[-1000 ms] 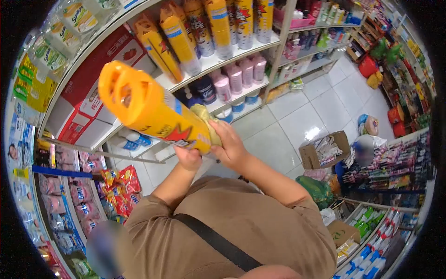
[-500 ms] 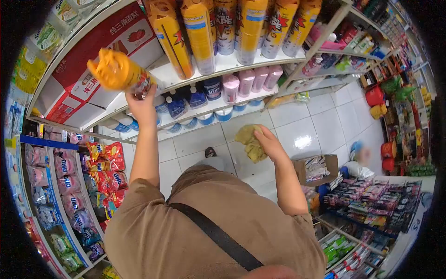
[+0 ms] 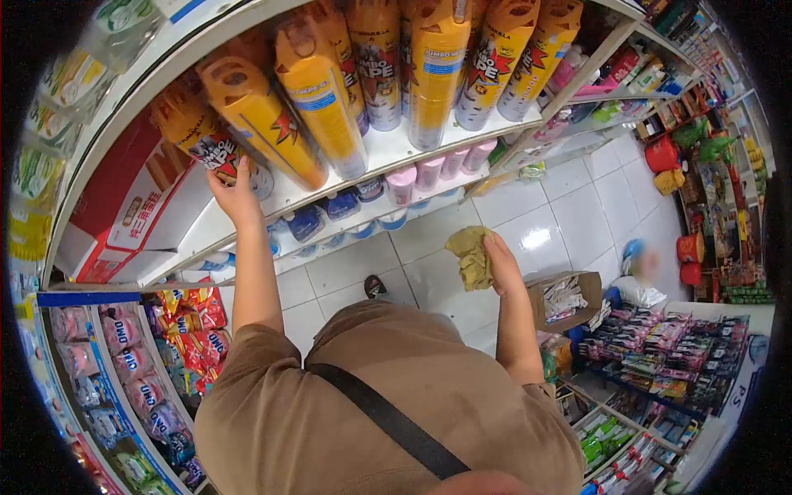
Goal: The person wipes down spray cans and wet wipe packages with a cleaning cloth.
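My left hand (image 3: 235, 191) is wrapped round the lower part of an orange spray can (image 3: 206, 140), which stands at the left end of the row on the white shelf (image 3: 388, 157). Several more orange cans, such as the yellow-sided one (image 3: 264, 124) beside it, line the shelf to the right. A yellowish cloth (image 3: 472, 257) hangs crumpled from my right hand (image 3: 502, 262), its fingers closed on it above the tiled floor.
Left of the cans sits a red and white carton (image 3: 136, 206). Pink bottles (image 3: 429, 173) and blue bottles (image 3: 340, 205) fill the lower shelf. Detergent packs (image 3: 128, 330) hang at left. An open cardboard box (image 3: 569, 299) stands on the floor at right.
My left hand has brought the orange can from in front of the carton onto the shelf, beside the other cans. The cloth in my right hand has shifted slightly right.
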